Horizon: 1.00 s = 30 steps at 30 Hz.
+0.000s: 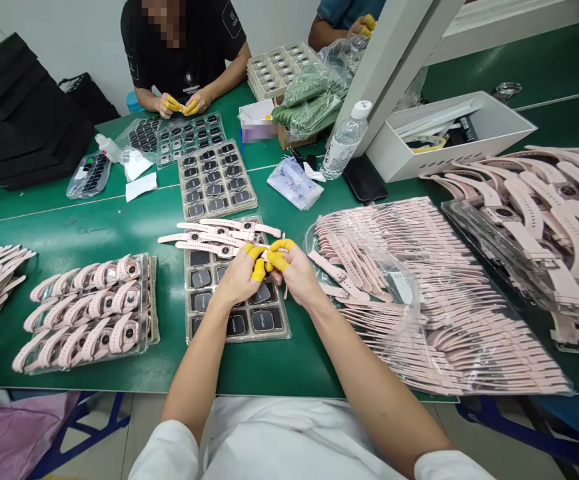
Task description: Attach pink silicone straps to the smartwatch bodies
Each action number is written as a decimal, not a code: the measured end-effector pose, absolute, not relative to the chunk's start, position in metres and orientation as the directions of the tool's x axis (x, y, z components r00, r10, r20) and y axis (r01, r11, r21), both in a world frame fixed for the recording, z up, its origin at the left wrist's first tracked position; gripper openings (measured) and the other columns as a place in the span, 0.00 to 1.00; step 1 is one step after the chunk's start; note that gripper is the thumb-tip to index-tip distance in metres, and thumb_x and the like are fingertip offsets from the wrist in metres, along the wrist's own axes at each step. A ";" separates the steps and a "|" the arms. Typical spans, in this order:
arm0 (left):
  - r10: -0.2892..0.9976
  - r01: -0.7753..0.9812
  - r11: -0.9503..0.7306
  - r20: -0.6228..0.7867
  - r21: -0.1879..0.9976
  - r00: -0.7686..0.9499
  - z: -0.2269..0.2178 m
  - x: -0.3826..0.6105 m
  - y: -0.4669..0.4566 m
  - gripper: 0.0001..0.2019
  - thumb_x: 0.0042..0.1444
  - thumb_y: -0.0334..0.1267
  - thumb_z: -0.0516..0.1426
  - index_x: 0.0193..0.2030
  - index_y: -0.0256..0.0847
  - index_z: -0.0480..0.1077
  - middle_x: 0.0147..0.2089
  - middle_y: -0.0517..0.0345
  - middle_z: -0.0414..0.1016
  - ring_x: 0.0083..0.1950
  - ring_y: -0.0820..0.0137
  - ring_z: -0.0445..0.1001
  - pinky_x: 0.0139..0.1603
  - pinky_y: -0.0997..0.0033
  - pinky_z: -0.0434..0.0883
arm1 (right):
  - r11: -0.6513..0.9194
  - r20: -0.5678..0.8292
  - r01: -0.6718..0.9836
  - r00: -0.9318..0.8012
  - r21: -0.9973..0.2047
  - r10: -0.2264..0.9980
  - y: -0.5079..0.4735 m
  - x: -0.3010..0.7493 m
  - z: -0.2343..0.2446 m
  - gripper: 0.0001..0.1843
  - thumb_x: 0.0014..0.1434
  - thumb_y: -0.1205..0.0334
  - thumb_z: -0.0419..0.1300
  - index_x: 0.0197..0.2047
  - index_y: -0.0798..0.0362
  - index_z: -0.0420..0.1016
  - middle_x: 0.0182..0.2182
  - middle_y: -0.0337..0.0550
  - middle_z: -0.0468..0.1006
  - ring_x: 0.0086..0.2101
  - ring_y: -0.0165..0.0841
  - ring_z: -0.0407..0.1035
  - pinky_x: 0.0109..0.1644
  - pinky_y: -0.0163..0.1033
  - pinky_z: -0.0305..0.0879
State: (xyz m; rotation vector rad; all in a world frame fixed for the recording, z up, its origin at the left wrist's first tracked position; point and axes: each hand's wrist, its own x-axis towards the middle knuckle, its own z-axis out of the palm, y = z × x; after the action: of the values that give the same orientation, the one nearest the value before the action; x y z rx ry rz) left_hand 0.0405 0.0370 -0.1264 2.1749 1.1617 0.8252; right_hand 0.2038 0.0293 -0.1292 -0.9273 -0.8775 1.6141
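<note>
My left hand (pixel 239 275) and my right hand (pixel 296 270) meet above a clear plastic tray (pixel 287 328). Yellow finger cots cover several of my fingertips. Both hands pinch a pink watch strap (pixel 266 255), mostly hidden by the fingers; whether a watch body is attached I cannot tell. Square black watch bodies (pixel 262 320) sit in the tray's compartments below. Across the tray's far end lie several watches with pink straps (pixel 219 235), just beyond my left hand. To the right of my right hand, loose pink straps (pixel 344 273) rest on a plastic bag.
Curved pink-strapped watches (pixel 82 313) fill a tray at left. A large bagged strap pile (pixel 469 313) and more watches (pixel 534 220) lie right. Beyond are another watch tray (pixel 214 180), a water bottle (pixel 348 141), a white box (pixel 449 137) and a co-worker (pixel 184 60).
</note>
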 end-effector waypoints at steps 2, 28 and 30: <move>0.868 0.468 -0.457 0.265 0.756 0.419 -0.128 0.040 0.037 0.16 0.74 0.41 0.47 0.60 0.39 0.70 0.53 0.45 0.74 0.56 0.59 0.74 0.61 0.55 0.72 | -0.198 -0.133 -0.425 -0.180 -0.883 0.975 0.029 0.204 -0.127 0.23 0.56 0.49 0.71 0.43 0.48 0.63 0.22 0.27 0.71 0.17 0.23 0.56 0.21 0.31 0.51; 0.875 -0.212 -0.274 0.152 0.938 -0.459 -0.116 0.028 0.052 0.30 0.48 0.62 0.72 0.40 0.43 0.64 0.40 0.57 0.79 0.36 0.69 0.80 0.25 0.78 0.74 | -0.601 -0.406 -0.130 -0.623 -0.789 0.668 0.029 0.223 -0.110 0.19 0.63 0.44 0.61 0.38 0.53 0.72 0.18 0.27 0.56 0.17 0.22 0.41 0.18 0.29 0.33; 0.841 -0.220 -0.304 0.152 0.927 -0.520 -0.114 0.025 0.054 0.30 0.49 0.62 0.71 0.42 0.44 0.63 0.40 0.57 0.80 0.30 0.73 0.78 0.23 0.78 0.72 | -0.583 -0.389 -0.116 -0.639 -0.804 0.663 0.029 0.224 -0.110 0.15 0.63 0.47 0.62 0.36 0.52 0.72 0.18 0.27 0.56 0.17 0.22 0.40 0.18 0.28 0.32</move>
State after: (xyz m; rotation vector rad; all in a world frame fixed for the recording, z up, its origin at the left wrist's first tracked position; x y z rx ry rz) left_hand 0.0253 0.0544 -0.1142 0.8561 1.2048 1.8968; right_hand 0.2245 0.0294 -0.1096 -0.9630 -1.0667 2.2388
